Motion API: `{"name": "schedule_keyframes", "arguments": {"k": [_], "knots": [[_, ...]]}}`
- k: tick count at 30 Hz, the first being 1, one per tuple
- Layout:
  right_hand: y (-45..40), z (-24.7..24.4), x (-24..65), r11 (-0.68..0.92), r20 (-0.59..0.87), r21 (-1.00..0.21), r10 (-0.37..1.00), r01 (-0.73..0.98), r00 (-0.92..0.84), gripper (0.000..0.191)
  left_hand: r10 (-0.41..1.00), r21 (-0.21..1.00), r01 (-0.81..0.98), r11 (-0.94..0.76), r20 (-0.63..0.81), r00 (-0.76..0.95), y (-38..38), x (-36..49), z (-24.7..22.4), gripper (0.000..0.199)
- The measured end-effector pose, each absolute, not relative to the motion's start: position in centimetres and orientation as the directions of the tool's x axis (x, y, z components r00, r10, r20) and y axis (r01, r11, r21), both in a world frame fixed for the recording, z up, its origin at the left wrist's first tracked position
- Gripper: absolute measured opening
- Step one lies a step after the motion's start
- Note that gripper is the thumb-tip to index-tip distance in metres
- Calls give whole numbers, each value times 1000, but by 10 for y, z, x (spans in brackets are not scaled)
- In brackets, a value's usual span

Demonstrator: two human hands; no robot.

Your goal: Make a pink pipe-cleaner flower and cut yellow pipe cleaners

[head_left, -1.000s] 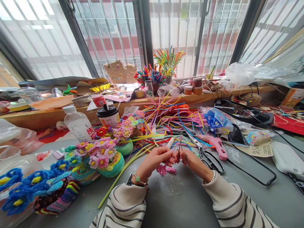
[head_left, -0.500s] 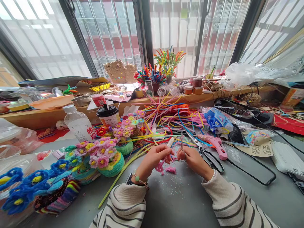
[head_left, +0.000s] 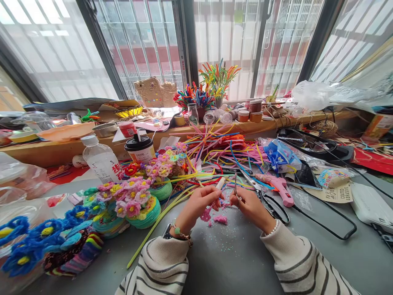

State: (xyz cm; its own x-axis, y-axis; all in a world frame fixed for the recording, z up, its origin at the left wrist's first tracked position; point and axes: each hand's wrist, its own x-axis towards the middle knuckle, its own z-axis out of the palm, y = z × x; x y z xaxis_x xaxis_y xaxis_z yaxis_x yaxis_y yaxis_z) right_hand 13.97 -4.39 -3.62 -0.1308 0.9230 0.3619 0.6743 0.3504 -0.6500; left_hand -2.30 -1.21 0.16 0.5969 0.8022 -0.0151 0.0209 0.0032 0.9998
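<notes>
My left hand [head_left: 202, 205] is closed in a pinch, with a pink pipe cleaner flower [head_left: 206, 214] hanging below its fingers; the gripped part is hidden. A slim metal tool [head_left: 235, 186] points upward from my right hand [head_left: 250, 207], whose fingers are wrapped round its lower end. Whether it is tweezers or small scissors I cannot make out. Between my hands runs a short pink strand, partly hidden by the fingers. Just below them lies a fuzzy pink piece [head_left: 220, 220] on the grey table [head_left: 233, 270], among scattered glitter bits.
Large scissors [head_left: 273, 207] and a pink glue gun [head_left: 284, 192] with a black cord lie right of my hands. Pipe cleaner flower pots [head_left: 139, 213], a bottle [head_left: 100, 159] and a lidded cup [head_left: 139, 149] stand left. Behind is a heap of pipe cleaners [head_left: 211, 151].
The metal tool has turned slightly, so its points show as one narrower shape. My right hand has shifted a little; my left hand is nearly still.
</notes>
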Motion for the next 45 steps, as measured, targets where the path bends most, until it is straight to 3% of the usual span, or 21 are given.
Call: {"name": "schedule_keyframes", "arguments": {"k": [11,19,25,29,45], "knots": [[-40,-42,143,342,441,-564,894,752,-76,54,795,999,38,1,-24,606,-13,-22,3,23],[-39,-43,145,293,399,-701,917,650,16,56,821,999,28,29,-40,570,-10,-22,-1,25],[-41,-43,135,335,288,-747,942,574,-174,71,851,997,-16,74,-55,523,-8,-23,-4,27],[-46,-41,128,402,293,-730,915,553,-278,68,837,997,-2,76,-63,544,-9,-23,-2,26],[-44,-41,128,412,326,-751,911,516,-254,65,764,998,54,42,-67,642,-12,-24,-1,27]]}}
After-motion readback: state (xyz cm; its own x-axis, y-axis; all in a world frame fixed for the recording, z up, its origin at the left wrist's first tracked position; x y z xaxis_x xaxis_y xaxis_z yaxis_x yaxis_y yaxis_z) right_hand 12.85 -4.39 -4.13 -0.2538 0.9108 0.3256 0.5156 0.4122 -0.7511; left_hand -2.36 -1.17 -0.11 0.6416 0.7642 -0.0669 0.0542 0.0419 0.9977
